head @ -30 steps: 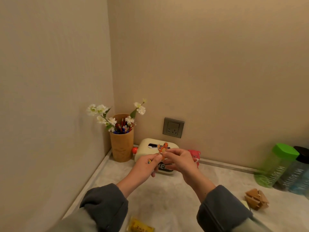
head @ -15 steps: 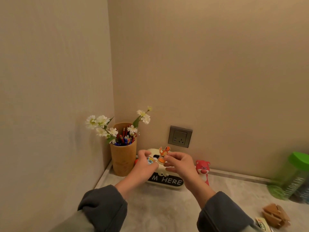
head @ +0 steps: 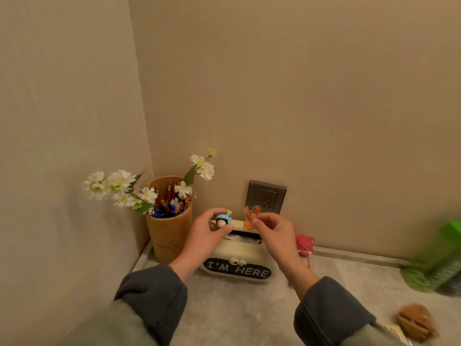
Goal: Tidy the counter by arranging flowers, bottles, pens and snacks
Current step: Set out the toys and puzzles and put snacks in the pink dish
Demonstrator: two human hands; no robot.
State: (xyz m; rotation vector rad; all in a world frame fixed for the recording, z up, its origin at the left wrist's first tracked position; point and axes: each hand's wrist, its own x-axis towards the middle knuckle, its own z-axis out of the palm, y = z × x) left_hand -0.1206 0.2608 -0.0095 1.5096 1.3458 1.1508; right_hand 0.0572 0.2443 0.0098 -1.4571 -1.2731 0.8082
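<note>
Left hand [head: 205, 234]: pinching blue-capped figurine [head: 223, 220]. Right hand [head: 275, 233]: pinching orange figurine [head: 251, 216] at tissue box [head: 237, 255] top. Suggested handling: seat each base flat before releasing. Pens [head: 169, 206], flowers [head: 119, 183]: in cup [head: 169, 233], back-left corner of counter [head: 249, 308].

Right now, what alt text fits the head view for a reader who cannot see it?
Two hands hover over a cream tissue box: the left hand pinches a small blue figure, the right hand an orange figure. A cup of pens and white flowers stands in the corner.
</note>
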